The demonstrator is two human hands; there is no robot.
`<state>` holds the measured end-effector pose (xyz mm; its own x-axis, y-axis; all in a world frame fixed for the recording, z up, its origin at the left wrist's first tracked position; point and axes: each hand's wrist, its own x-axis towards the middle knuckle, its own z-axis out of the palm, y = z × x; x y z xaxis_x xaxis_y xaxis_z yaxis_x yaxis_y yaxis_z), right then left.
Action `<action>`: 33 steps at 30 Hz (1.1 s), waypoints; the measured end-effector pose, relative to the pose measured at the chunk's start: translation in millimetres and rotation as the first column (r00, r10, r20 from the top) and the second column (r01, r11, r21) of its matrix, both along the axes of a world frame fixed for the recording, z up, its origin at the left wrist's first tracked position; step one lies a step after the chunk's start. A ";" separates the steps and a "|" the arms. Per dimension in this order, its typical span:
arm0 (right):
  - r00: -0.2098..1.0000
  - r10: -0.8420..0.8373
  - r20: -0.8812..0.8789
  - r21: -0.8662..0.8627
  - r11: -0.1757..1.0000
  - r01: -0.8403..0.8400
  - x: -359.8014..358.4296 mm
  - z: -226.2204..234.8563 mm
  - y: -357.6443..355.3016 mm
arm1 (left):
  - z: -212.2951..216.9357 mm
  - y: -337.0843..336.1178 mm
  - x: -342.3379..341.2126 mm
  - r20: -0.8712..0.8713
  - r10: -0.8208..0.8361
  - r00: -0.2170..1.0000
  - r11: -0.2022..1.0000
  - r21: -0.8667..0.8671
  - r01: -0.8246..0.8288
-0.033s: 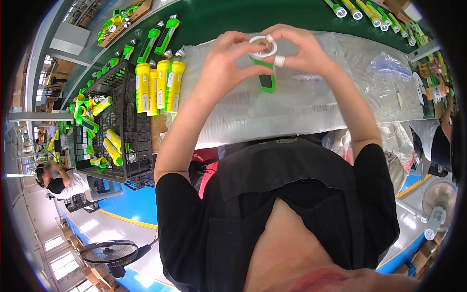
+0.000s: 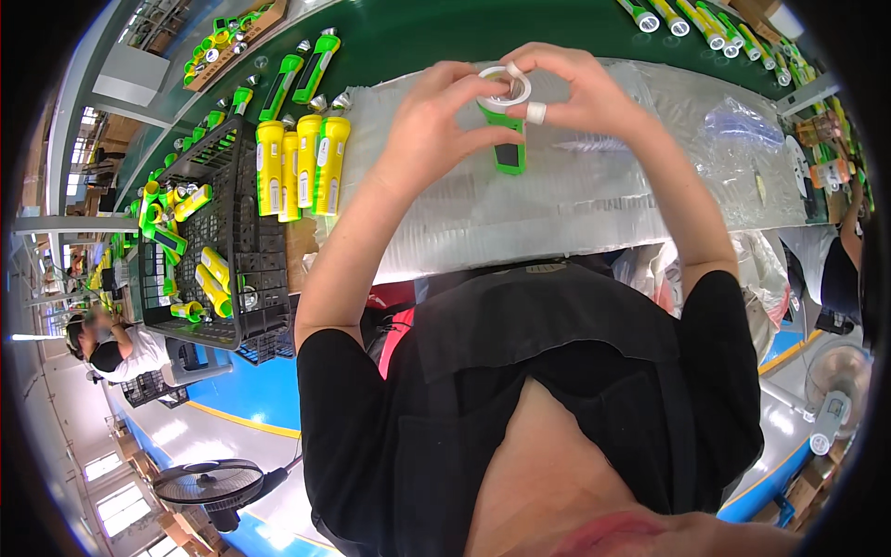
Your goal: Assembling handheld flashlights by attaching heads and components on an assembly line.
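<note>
Out in front of me, above the worktop, both hands are at a flashlight (image 2: 510, 156) with a green body and a dark panel. Its head end, a white ring (image 2: 525, 87), faces up toward me. My left hand (image 2: 432, 121) curls round the head from the left, fingers and thumb closed on it. From the other side, my right hand (image 2: 585, 97) grips the ring between thumb and forefinger, both wearing white finger covers. What lies inside the ring is partly hidden by fingertips.
Several yellow flashlights (image 2: 306, 167) stand left of my left forearm, beside a black crate (image 2: 264, 278) of flashlight bodies. Green ones (image 2: 317, 67) lie behind. Clear plastic (image 2: 445, 223) covers the worktop; a plastic bag (image 2: 747, 125) lies right. More flashlights (image 2: 677, 20) line the far right.
Hardly anything differs: the view has shifted very slightly, and both hands keep their grip on the flashlight's head.
</note>
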<state>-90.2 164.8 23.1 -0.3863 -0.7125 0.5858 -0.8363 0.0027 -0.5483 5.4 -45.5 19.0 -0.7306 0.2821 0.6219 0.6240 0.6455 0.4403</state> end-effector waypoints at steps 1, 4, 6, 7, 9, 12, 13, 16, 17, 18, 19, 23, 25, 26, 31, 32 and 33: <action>1.000 0.021 -0.015 0.125 0.992 -0.019 -1.3 12.2 1.7 | -4.0 4.2 -1.7 0.014 -0.010 1.000 1.000 -0.001 0.010; 0.995 0.082 -0.060 0.317 0.947 -0.058 -6.4 43.5 -1.2 | -13.4 16.7 -6.0 0.175 -0.022 0.984 0.995 0.104 0.004; 0.978 0.194 -0.076 0.690 0.718 -0.089 -9.4 66.4 -9.0 | -13.2 19.9 -7.7 0.203 -0.023 0.979 0.993 0.121 -0.002; 0.981 0.184 -0.053 0.754 0.652 -0.081 -8.4 74.2 -12.1 | -13.1 21.6 -8.3 0.226 -0.014 0.974 0.991 0.133 -0.017; 0.979 0.201 -0.030 0.721 0.683 -0.119 -15.4 77.9 -8.5 | -17.1 23.7 -13.0 0.213 -0.043 0.976 0.987 0.160 0.009; 0.985 0.162 -0.062 0.677 0.732 -0.078 -18.0 72.3 -4.7 | -19.7 25.2 -18.4 0.172 -0.050 0.984 0.987 0.158 0.023; 0.989 0.098 -0.111 0.666 0.746 0.001 -13.2 68.6 -4.4 | -20.5 26.0 -17.7 0.148 -0.035 0.988 0.991 0.131 0.016; 0.897 -0.374 -0.234 0.631 0.643 0.433 10.0 54.8 -14.9 | -17.9 27.4 -22.0 0.247 0.034 0.968 0.990 0.126 -0.067; 0.872 -0.395 -0.289 0.633 0.605 0.483 14.2 55.7 -14.1 | -20.6 27.3 -24.4 0.192 0.005 0.981 0.989 0.142 -0.033; 0.871 -0.394 -0.293 0.633 0.603 0.486 14.8 62.3 -12.5 | -20.5 28.2 -23.4 0.189 0.005 0.982 0.989 0.145 -0.033; 0.902 -0.375 -0.217 0.693 0.591 0.412 13.9 73.1 -11.8 | -17.5 27.5 -22.0 0.211 0.018 0.977 0.990 0.132 -0.047; 0.955 0.114 -0.275 0.337 0.941 -0.016 -13.4 31.8 4.8 | -24.2 30.5 -23.3 0.121 -0.043 0.992 0.982 0.186 0.020; 0.964 -0.124 -0.234 0.424 0.879 0.216 -2.7 22.4 -1.3 | -25.4 28.5 -22.9 0.108 -0.005 0.994 0.990 0.141 -0.010; 0.907 -0.360 -0.217 0.514 0.748 0.420 6.2 22.5 -5.5 | -26.4 26.7 -27.0 0.126 0.008 0.992 0.990 0.141 -0.026; 0.888 -0.342 0.306 0.224 0.933 0.282 10.7 -26.7 3.6 | -30.1 23.1 -17.7 0.086 -0.022 0.996 0.976 0.217 0.003; 0.870 -0.234 0.433 0.047 0.970 0.238 12.7 -50.9 7.2 | -30.7 23.2 -18.8 0.079 -0.081 0.994 0.965 0.255 0.059; 0.796 -0.120 0.593 -0.014 0.987 0.159 25.7 -64.1 3.9 | -33.2 21.8 -19.7 0.076 -0.133 0.988 0.950 0.293 0.106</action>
